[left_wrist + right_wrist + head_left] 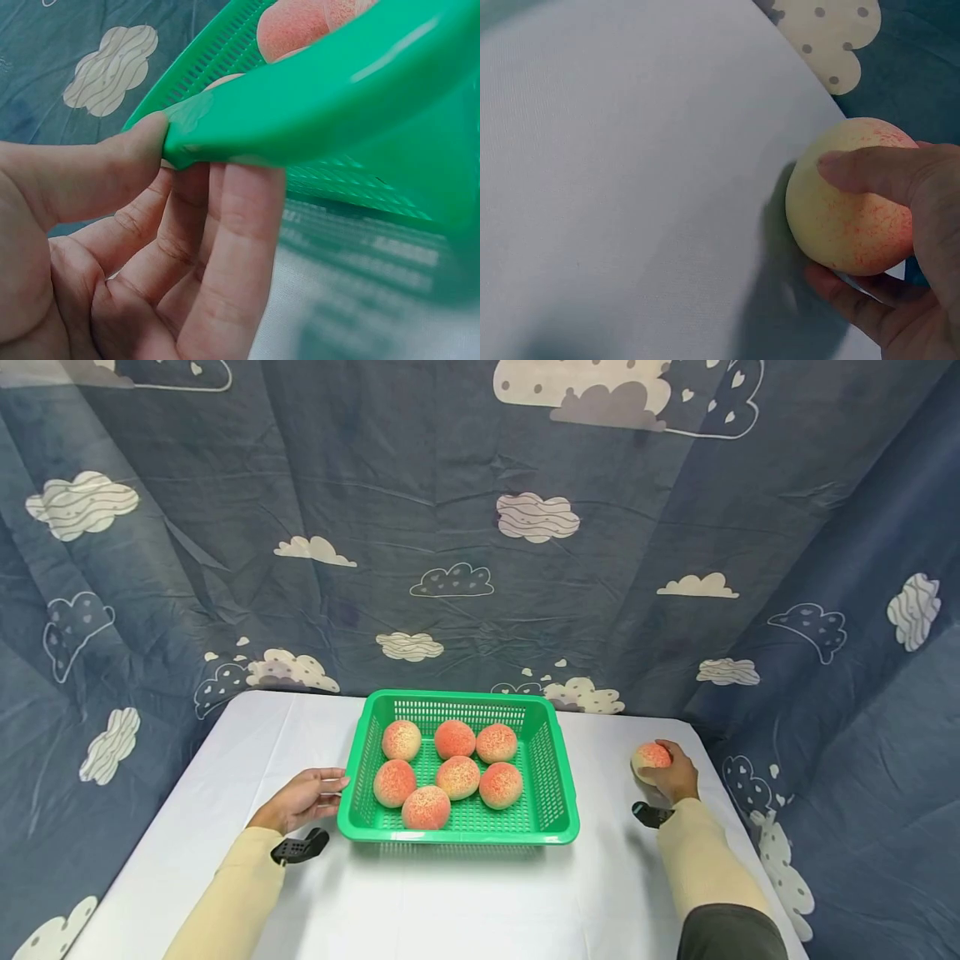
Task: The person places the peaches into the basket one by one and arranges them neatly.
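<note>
A green plastic basket (465, 837) stands mid-table with several peaches (425, 808) inside, toward its left and middle. My left hand (306, 800) is at the basket's left side. In the left wrist view, the thumb (112, 169) lies against the outer edge of the green rim (300, 105) and the fingers reach under it, pinching it. Off to the right of the basket, my right hand (677, 772) holds one peach (847, 217), yellow with red speckles. Its thumb lies across the peach and the other fingers curl beneath, in the right wrist view.
White cloth covers the table (465, 902). A dark blue curtain (450, 527) with cloud prints hangs behind and along both sides, close to the table's edges. Black wrist straps (300, 846) sit on both forearms.
</note>
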The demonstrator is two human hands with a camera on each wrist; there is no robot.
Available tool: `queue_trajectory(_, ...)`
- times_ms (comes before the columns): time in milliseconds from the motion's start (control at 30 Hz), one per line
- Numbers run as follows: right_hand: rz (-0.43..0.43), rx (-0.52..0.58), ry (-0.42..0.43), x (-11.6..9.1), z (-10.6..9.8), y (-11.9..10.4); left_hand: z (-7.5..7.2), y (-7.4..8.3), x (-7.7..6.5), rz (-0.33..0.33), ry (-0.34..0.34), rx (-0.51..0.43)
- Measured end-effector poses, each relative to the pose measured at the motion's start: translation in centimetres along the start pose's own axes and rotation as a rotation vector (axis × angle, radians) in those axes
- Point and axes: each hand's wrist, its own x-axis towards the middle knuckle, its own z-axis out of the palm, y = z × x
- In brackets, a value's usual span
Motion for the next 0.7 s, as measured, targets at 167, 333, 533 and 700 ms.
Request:
queue_trajectory(167, 0.018, 0.087, 0.003, -0.7, 0.1, -0.3, 0.0, -0.1, 0.1, 0.002, -0.009, 0.009)
queue_trajectory(333, 0.015, 0.164, -0.011, -1.3, 0.2, -0.5, 0.1, -0.2, -0.1, -0.005, -0.017, 0.006)
queue_trajectory(533, 0.018, 0.227, -0.054, -1.9, 0.4, -0.7, 0.0, -0.2, -0.2, -0.002, -0.014, 0.017)
queue_trajectory(700, -0.021, 0.252, -0.088, -2.7, 0.2, -1.4, 0.0, -0.1, -0.2, -0.013, -0.008, 0.025)
